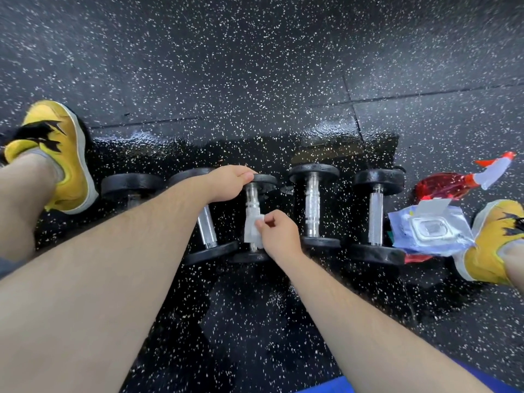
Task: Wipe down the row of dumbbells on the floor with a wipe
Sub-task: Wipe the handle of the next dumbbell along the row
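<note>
a thin wipe on a bar that can roll

the right hand (276,234) pinches the wipe (251,232) between thumb and fingertips and holds it against the handle of the middle dumbbell (251,195), just left of its knuckles. the left hand (226,182) sits beyond it, with its fingers curled over the rim of that dumbbell's far head, seemingly to steady it.

the likeliest slip is rolling. the heads are round, so if the left hand eases off while the right hand rubs, the dumbbell could turn or drift sideways. the tilted neighbour (207,228) lies just left of the right hand, and its near head is close against the middle one's. fingers working low on the handle could get nipped between the two.

the wipe is the next weak point. it is held only by a pinch and covers only part of the handle. the rough grip pattern could snag it, bunch it or pull it free, and a rub from above alone would miss the underside.

the floor (326,131) beyond both hands looks glossy. whether it is wet cannot be told, but a slick patch would make sliding easier.

the pack (431,231) lies well to the right of the right hand, past two more dumbbells. reaching for a fresh wipe would probably mean letting go of the bar.
</note>
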Tool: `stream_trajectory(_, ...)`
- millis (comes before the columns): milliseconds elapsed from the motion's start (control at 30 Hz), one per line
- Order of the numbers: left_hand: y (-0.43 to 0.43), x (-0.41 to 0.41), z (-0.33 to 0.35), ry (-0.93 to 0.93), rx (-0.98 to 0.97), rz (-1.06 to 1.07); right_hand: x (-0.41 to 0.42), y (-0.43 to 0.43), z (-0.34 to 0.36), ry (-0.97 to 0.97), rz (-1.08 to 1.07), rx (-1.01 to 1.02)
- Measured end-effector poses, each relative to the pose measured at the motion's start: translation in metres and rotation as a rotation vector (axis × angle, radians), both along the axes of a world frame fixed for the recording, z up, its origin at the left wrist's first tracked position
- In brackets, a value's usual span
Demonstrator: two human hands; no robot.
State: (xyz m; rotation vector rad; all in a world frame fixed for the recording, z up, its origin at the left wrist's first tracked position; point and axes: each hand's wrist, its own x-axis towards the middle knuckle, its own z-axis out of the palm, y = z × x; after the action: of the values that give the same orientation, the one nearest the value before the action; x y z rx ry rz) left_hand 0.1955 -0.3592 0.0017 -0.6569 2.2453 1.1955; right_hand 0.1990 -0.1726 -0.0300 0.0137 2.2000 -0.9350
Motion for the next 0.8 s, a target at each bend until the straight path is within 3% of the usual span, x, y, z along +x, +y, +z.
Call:
stream_trajectory(133,-0.002,0.000,-0.003,0.008,-0.003,-0.006,-0.002,-0.005,0.004,0.067,-0.053,-0.039)
stream_trajectory(400,-0.005,0.001,-0.003,0.007,0.009,0.011,0.003,-0.030,0.000,0.428,0.424,0.119)
stream_trajectory(600,-0.008,0.001,-0.002,0.003,0.030,0.006,0.003,-0.027,-0.005,0.325,0.566,0.145)
stream_trajectory(800,-0.006,0.000,0.000,0.003,0.020,0.017,-0.014,-0.018,0.007,0.181,0.144,-0.064)
